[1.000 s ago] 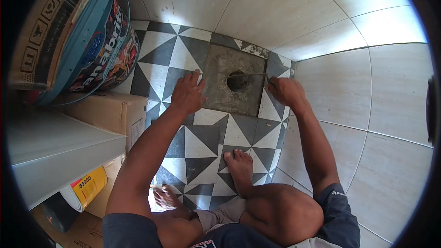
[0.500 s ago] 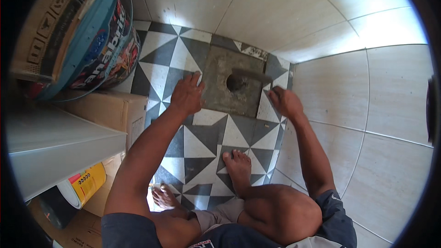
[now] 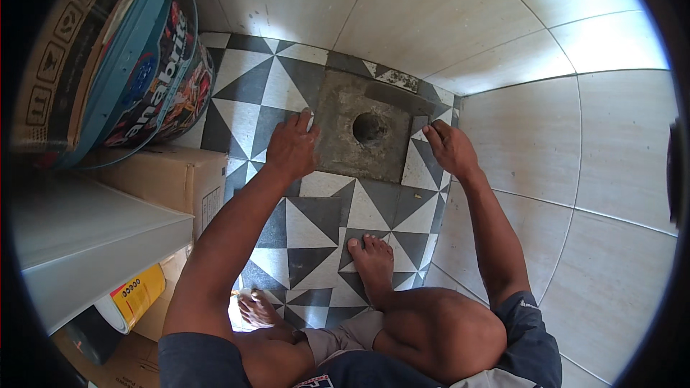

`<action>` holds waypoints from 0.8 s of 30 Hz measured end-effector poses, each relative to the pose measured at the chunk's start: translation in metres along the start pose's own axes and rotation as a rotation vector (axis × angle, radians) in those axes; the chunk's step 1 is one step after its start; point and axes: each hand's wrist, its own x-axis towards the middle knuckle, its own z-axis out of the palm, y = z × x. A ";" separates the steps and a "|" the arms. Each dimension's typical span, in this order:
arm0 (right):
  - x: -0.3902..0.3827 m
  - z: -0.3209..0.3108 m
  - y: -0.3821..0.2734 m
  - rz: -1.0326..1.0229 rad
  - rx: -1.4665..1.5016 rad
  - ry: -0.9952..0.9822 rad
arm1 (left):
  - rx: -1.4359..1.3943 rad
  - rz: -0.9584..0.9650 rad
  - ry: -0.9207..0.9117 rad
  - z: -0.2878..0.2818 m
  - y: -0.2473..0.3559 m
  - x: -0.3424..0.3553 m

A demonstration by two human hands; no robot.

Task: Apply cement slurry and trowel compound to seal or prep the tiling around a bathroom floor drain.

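Note:
A square patch of bare grey cement [image 3: 341, 154] is set among black-and-white patterned tiles [image 3: 309, 217], with a round dark hole [image 3: 369, 128] near its middle. My left hand [image 3: 292, 148] rests on the tiles at the patch's left edge, its fingers stretched forward and apart. At the right edge, my right hand [image 3: 453, 149] is closed on the near end of a long, dark, flat-bladed tool [image 3: 399, 98]. The blade lies along the far right part of the cement, beyond the hole. Its exact kind I cannot make out.
Beige tiled walls [image 3: 517, 136] close in at the far side and right. To the left stand a blue-rimmed bucket [image 3: 154, 79], cardboard boxes [image 3: 162, 169], a pale panel [image 3: 100, 223] and a yellow-and-white can [image 3: 133, 298]. My bare foot [image 3: 374, 262] is on the tiles.
The blade has moved away from me, from beside the hole to the far edge of the cement, so more of the hole shows. My left hand has stayed in place.

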 end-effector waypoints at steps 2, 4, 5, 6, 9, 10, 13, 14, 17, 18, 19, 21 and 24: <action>0.000 0.000 0.006 0.025 0.028 0.021 | -0.024 -0.040 -0.034 -0.001 0.002 0.007; 0.001 0.007 0.013 -0.035 -0.095 -0.019 | -0.023 -0.031 -0.026 0.001 0.006 0.005; 0.000 0.005 0.012 -0.037 -0.092 -0.022 | -0.022 -0.030 -0.023 0.003 0.006 0.003; -0.003 0.003 0.012 -0.026 -0.038 -0.005 | -0.021 -0.034 -0.026 0.004 0.006 0.002; -0.019 0.004 0.006 0.004 0.078 0.029 | -0.003 0.003 0.029 0.003 0.004 0.002; -0.028 0.008 0.005 0.023 0.145 0.046 | 0.005 -0.002 0.015 0.001 0.005 0.001; -0.062 0.040 0.006 0.052 0.150 0.010 | 0.003 -0.014 -0.019 -0.003 0.007 0.003; -0.074 0.054 0.008 0.053 0.156 0.014 | -0.006 -0.028 -0.043 -0.004 0.007 0.003; -0.094 0.073 0.007 0.032 0.231 -0.081 | 0.002 -0.004 0.040 0.001 0.005 0.001; -0.092 0.075 0.007 0.045 0.181 -0.090 | 0.010 0.000 0.036 0.003 0.003 -0.001; -0.089 0.074 0.006 0.059 0.129 -0.098 | 0.012 -0.004 0.060 0.004 0.000 -0.004; -0.069 0.078 0.023 0.073 0.147 0.010 | 0.005 0.009 0.095 0.004 0.009 0.000; -0.036 0.061 0.015 0.092 0.248 0.110 | -0.009 0.000 0.107 0.006 0.018 -0.007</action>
